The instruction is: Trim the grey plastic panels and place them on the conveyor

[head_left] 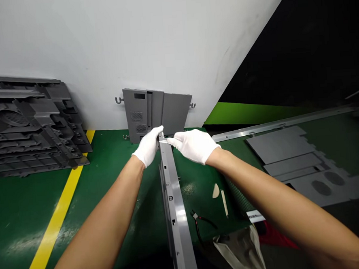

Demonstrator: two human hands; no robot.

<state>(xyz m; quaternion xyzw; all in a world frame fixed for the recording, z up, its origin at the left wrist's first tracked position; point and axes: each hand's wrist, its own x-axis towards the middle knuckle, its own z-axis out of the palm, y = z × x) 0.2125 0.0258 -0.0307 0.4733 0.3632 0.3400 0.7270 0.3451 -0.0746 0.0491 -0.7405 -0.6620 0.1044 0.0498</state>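
Fingers (pixel 156 132) in white gloves grip a grey rail (pixel 173 200) (label (pixel 255 216) unreadable).

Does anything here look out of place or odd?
Yes: below the gloved left hand and right hand at the long grey bar, pliers and two cream scraps lie loose on the green floor, with a crumpled pale bag nearby. They look stray beside the neatly stacked grey panels.

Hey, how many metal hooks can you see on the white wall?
2. One hook sticks out at the left edge of the grey panel on the white wall, and another hook at its right edge. Others could be hidden behind the panel.
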